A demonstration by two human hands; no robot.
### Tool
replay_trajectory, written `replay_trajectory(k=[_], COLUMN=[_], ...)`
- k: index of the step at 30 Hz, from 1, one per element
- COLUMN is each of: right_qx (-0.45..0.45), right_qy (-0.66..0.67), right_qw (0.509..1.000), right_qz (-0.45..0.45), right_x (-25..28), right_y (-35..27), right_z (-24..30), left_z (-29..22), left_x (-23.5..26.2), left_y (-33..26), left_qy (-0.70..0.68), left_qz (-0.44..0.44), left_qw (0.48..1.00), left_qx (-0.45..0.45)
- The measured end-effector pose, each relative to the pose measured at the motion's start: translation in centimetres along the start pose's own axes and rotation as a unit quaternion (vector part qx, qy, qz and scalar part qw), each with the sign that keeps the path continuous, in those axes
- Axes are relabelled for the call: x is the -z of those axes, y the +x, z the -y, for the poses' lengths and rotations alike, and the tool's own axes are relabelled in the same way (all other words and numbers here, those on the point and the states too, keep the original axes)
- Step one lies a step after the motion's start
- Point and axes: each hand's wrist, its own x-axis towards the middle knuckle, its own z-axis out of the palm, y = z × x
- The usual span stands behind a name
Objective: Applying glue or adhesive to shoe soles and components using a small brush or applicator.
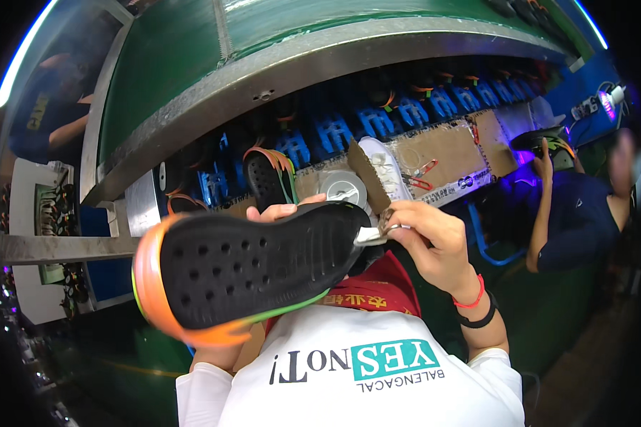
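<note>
Sole-up in front of my chest sits the black perforated rubber shoe with its orange and green rim (253,267), gripped from below by my left hand (285,211), whose fingertips curl over its far edge. At the shoe's right tip my right hand (434,245) pinches a small whitish scrap (370,235) between thumb and fingers. Beyond them I see a cardboard-lined bench (441,153) under a green conveyor belt (164,64), another black shoe (267,178) and a white insole (384,167) lying there, and a person in dark blue (577,217) working off to my right.
</note>
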Motion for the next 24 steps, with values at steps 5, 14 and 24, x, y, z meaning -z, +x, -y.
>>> replay_trajectory(k=[5, 14, 24], right_qx=[-0.022, -0.008, -0.038], right_qy=[0.084, 0.058, 0.163], right_qw=[0.995, 0.994, 0.981], right_qz=[0.049, 0.087, 0.1], right_x=[-1.1, -1.7, -1.9], right_y=[-0.5, 0.2, 0.1], right_z=[0.6, 1.4, 1.3], left_z=[2.0, 2.6, 2.7], left_x=[2.2, 3.1, 4.3], left_y=[0.1, 0.5, 0.4], left_qy=[0.052, 0.17, 0.136], left_qz=[0.074, 0.063, 0.054], left_qw=[0.988, 0.96, 0.974], left_qx=[-0.125, -0.213, -0.174])
